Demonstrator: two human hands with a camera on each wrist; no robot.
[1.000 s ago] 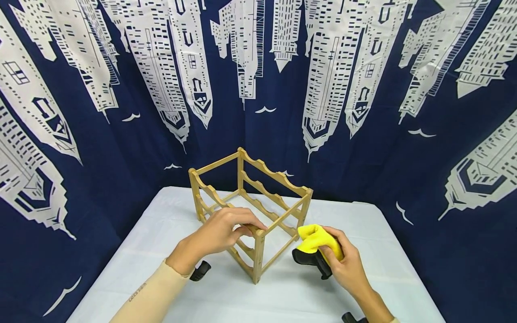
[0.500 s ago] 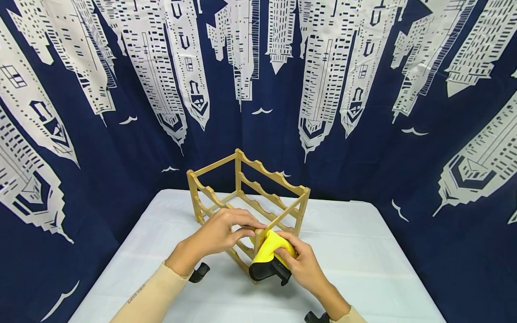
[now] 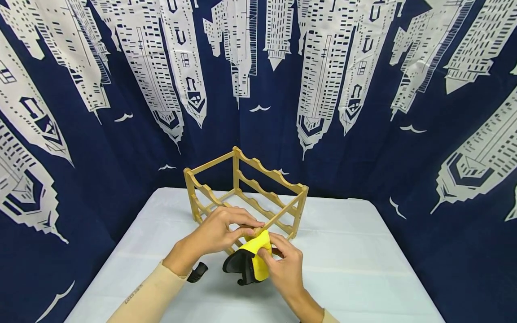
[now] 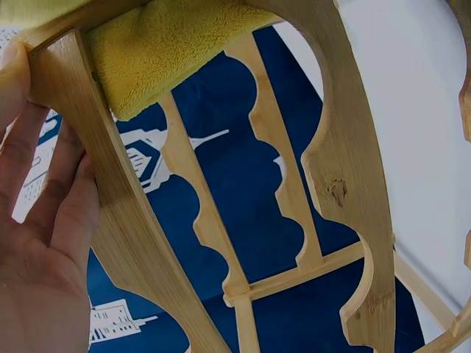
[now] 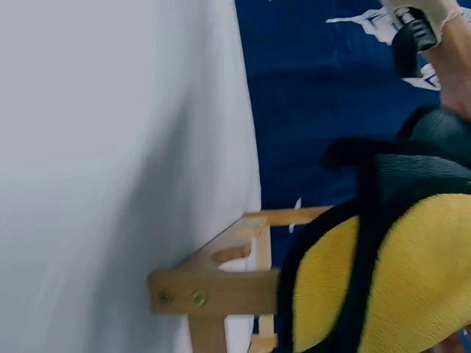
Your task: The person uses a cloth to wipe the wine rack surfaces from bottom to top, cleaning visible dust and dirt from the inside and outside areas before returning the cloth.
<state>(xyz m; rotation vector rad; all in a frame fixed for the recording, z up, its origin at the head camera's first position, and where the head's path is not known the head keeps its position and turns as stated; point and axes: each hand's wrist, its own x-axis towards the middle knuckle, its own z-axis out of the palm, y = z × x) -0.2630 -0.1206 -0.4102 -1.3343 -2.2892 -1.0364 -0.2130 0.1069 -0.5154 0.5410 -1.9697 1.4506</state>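
A light wooden wine rack [image 3: 236, 170] with scalloped rails stands on the white-covered table. My left hand [image 3: 224, 231] holds its top rail beside the front corner; in the left wrist view the thumb and fingers lie around the wood. With my right hand [image 3: 286, 264] I grip a yellow cloth [image 3: 260, 246] with black edging and a dark underside, pressed over that front corner. In the left wrist view, a fold of the fuzzy yellow cloth [image 4: 162, 59] lies over the top of the rack. The cloth hides most of the front post in the head view.
The white tabletop [image 3: 343, 260] extends around the rack, its far edge close behind. Beyond hangs a navy curtain [image 3: 258, 130] printed with white buildings. A small black device [image 3: 198, 272] sits at my left wrist.
My right hand has brought the yellow cloth leftward from beside the rack onto its front corner and farther across it. The left hand keeps its hold on the rail.
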